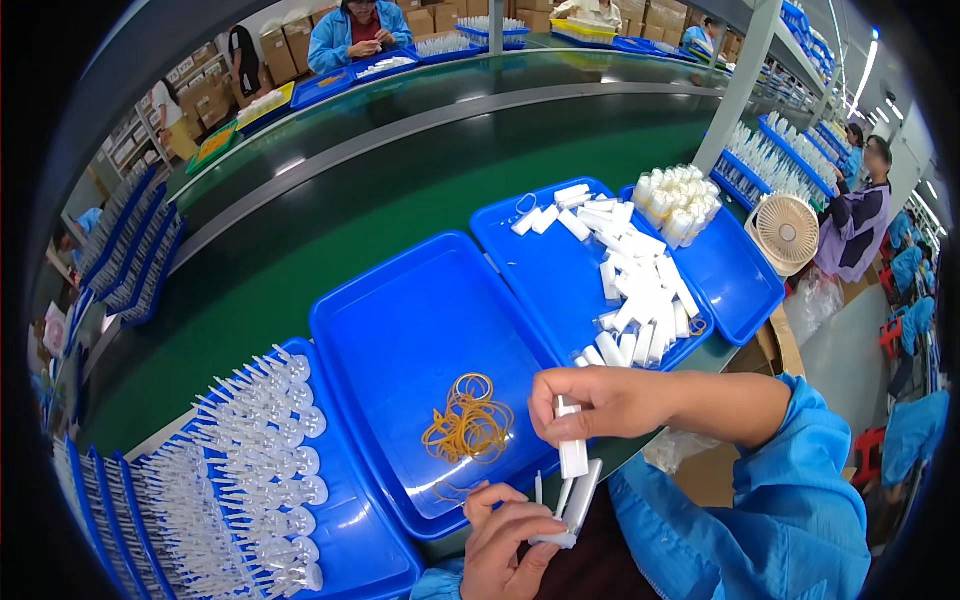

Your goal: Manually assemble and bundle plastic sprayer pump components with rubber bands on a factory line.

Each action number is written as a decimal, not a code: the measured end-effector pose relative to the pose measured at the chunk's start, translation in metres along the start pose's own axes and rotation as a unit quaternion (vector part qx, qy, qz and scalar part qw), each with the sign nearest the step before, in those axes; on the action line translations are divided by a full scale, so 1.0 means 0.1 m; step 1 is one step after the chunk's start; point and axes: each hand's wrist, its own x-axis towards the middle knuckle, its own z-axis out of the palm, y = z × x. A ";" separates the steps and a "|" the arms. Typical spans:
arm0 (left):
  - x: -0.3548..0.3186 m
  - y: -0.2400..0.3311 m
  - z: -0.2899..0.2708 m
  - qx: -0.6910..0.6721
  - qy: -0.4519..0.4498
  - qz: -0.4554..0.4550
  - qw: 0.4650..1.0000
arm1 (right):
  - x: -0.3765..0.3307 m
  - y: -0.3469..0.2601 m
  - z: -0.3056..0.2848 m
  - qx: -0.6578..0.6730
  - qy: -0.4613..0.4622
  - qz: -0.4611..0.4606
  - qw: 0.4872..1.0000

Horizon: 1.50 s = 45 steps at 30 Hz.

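My right hand (610,402) pinches a small white rectangular plastic block (573,457) between thumb and fingers, holding it upright. Just below, my left hand (508,545) grips a slim clear-and-white plastic piece (582,500) by its lower end, with thin prongs pointing up. The block's lower end is close to this piece; I cannot tell whether they touch. Beyond my left hand, a tangle of tan rubber bands (468,425) lies in a blue tray (390,300). Loose white blocks (640,275) fill much of another blue tray (515,250) beyond my right hand.
At left, a blue tray (365,545) holds rows of clear round-based pieces with thin stems (250,470). Bundled white tubes (675,203) stand at the right, near a beige fan (783,235). A green conveyor (300,235) runs behind the trays; a co-worker (355,38) sits across it.
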 end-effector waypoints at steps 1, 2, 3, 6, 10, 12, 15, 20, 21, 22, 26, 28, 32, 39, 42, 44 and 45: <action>0.01 0.00 -0.01 0.008 -0.001 0.001 1.000 | -0.01 -0.01 0.01 0.024 0.008 0.018 1.000; 0.02 0.01 -0.01 0.015 -0.001 0.002 1.000 | -0.01 -0.02 0.02 0.048 0.016 0.037 0.998; 0.03 0.01 -0.02 0.023 -0.002 0.004 1.000 | -0.02 -0.03 0.03 0.072 0.022 0.055 0.996; 0.05 0.01 -0.02 0.054 -0.013 0.037 0.998 | -0.03 0.03 0.04 0.130 0.037 0.042 0.990; 0.04 0.01 0.00 0.064 -0.009 0.033 0.997 | -0.06 0.04 0.06 0.095 0.049 0.055 0.993; 0.05 0.02 0.01 0.063 -0.008 0.030 0.998 | -0.09 -0.03 0.07 0.034 0.056 0.065 0.996; 0.03 -0.01 0.00 0.071 -0.017 0.043 0.996 | -0.13 -0.01 0.14 0.056 0.032 0.056 0.996; 0.06 -0.07 0.01 0.076 0.009 0.033 0.997 | -0.15 -0.12 0.13 -0.156 0.006 0.034 0.987; 0.06 -0.08 0.01 0.070 0.022 0.026 0.997 | -0.16 -0.11 0.13 -0.174 0.001 0.043 0.984; 0.07 -0.07 0.03 0.062 0.043 0.006 0.997 | -0.17 -0.10 0.13 -0.192 -0.005 0.052 0.980; 0.06 -0.07 0.07 0.017 0.065 -0.059 0.996 | -0.18 -0.10 0.30 -0.207 0.017 0.003 0.978; 0.03 -0.10 0.05 0.019 0.049 -0.066 0.996 | -0.18 -0.08 0.33 -0.214 0.034 -0.007 0.976; -0.01 -0.15 0.00 0.002 0.033 -0.076 0.997 | -0.19 -0.06 0.39 -0.264 0.081 -0.047 0.960; -0.10 -0.25 0.00 -0.135 0.043 -0.102 0.985 | 0.02 -0.17 0.27 -0.348 -0.004 -0.215 0.913; -0.10 -0.25 -0.02 -0.140 0.056 -0.118 0.981 | 0.08 -0.13 0.27 -0.336 -0.014 -0.175 0.925; -0.11 -0.26 -0.03 -0.137 0.065 -0.118 0.981 | 0.10 -0.13 0.28 -0.334 -0.018 -0.156 0.929; -0.12 -0.27 -0.04 -0.131 0.063 -0.106 0.984 | 0.12 -0.13 0.30 -0.330 -0.018 -0.159 0.930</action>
